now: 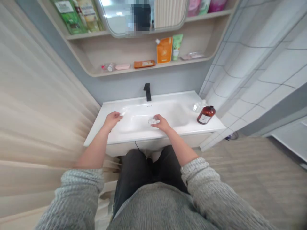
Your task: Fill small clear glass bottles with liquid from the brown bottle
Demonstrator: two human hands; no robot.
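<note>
Grey knit sleeves (81, 188) pushed back to bare the forearms, a person in dark trousers (131, 179) leans over a white washbasin (144, 139). The left hand (112, 120) curls at the basin's left side, its fingertips pinching a small translucent piece (123, 114) that is too small to identify. The right hand (163, 124) closes partly around a clear object (153, 121) above the bowl, its exact form unclear. Both hands seem held over the basin so that any drips would fall into it. A brown glass pump-less bottle (205, 115) lies on its side at the basin's right end, just beside a clear container (198, 106), apparently kept out of the working area. Behind the bowl stands a matte black faucet (147, 92). Beyond it, an orange pouch (164, 50) and a green tube (177, 47) stand on a wooden shelf (144, 65) below a rounded mirror (112, 19).
</note>
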